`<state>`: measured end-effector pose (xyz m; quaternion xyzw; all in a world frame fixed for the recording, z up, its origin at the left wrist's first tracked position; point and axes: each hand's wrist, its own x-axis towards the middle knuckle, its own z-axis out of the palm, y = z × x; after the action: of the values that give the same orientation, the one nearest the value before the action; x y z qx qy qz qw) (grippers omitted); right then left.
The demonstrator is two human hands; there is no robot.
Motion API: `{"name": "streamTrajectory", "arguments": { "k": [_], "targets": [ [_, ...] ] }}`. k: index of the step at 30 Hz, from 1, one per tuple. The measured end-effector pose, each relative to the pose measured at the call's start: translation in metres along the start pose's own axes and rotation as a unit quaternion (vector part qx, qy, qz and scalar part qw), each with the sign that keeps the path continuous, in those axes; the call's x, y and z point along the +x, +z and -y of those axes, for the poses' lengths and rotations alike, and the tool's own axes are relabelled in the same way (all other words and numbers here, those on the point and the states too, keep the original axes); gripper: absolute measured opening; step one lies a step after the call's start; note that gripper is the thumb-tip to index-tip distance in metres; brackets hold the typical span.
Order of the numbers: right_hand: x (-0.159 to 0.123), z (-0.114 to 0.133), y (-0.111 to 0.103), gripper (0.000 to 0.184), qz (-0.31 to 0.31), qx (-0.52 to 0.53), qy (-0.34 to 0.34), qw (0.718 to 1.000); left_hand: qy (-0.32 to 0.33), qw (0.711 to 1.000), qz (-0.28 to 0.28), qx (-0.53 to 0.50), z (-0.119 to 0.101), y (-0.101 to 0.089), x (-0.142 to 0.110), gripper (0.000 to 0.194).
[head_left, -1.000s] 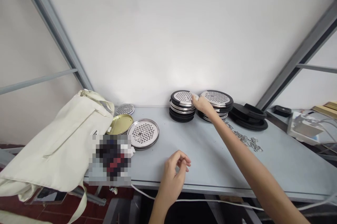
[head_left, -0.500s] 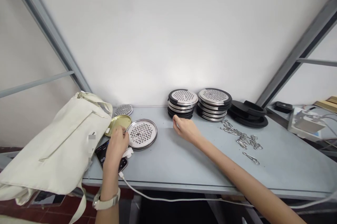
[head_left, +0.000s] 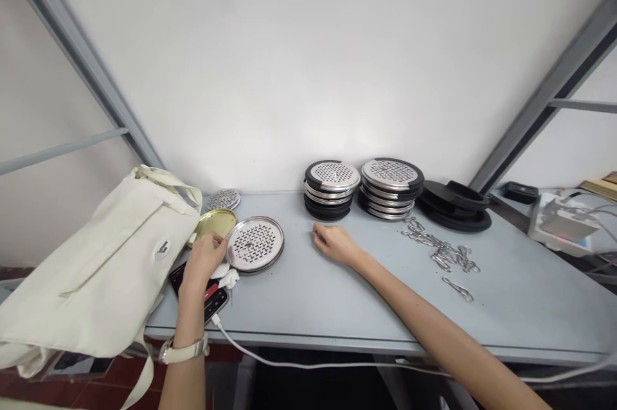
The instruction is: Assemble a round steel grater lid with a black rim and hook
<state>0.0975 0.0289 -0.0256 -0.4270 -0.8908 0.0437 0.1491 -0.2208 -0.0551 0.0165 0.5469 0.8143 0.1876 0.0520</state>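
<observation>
We find the gold-coloured round lid (head_left: 225, 218) on the grey table (head_left: 308, 313), between the cream bag and a perforated metal disc (head_left: 255, 243); its smooth, shallow face is ringed by a raised rim. Our left hand (head_left: 202, 261) is over its near edge, fingers bent, but we cannot tell whether they pinch anything or touch the lid. The disc beside it is silvery, punched with slanted slots like a grater. Our right hand (head_left: 336, 245) is low over the table, fingers curled in together, just in front of the left stack (head_left: 333, 173) of black-rimmed perforated discs. A matching right stack (head_left: 391, 173) stands beside it, then matt black round pieces (head_left: 453, 211). Nearer us lie bent-wire metal clips (head_left: 443, 252) in a loose heap — one apart from the rest. Under our left wrist, a phone (head_left: 216, 304) shows a red band, its writing too small to read, with a white cable (head_left: 289, 365) at its end. The cream fabric bag (head_left: 101, 262) bears a white oval label (head_left: 162, 248) — dark lettering, illegible to us.
</observation>
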Motion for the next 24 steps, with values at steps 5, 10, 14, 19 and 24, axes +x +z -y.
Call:
{"name": "streamTrajectory", "arguments": {
  "k": [5, 10, 14, 19, 24],
  "targets": [
    [0.0, 0.001, 0.002, 0.019, -0.002, 0.008, 0.0, 1.0, 0.016, 1.0, 0.002, 0.021, 0.013, -0.002, 0.019, 0.027],
    [0.0, 0.001, 0.002, 0.018, -0.002, 0.012, 0.001, 1.0, 0.03, 0.998, -0.006, 0.049, 0.009, -0.006, 0.066, 0.02],
    [0.0, 0.0, 0.003, 0.018, -0.007, 0.02, 0.0, 1.0, 0.076, 0.995, 0.003, 0.064, -0.007, -0.005, 0.107, 0.018],
    [-0.001, -0.001, 0.003, 0.018, -0.009, 0.032, 0.006, 0.999, 0.081, 0.992, -0.005, 0.099, -0.019, 0.006, 0.13, 0.02],
    [-0.001, -0.001, 0.003, 0.018, -0.006, 0.043, 0.008, 0.999, 0.078, 0.987, -0.016, 0.138, -0.018, 0.013, 0.131, 0.021]
  ]
}}
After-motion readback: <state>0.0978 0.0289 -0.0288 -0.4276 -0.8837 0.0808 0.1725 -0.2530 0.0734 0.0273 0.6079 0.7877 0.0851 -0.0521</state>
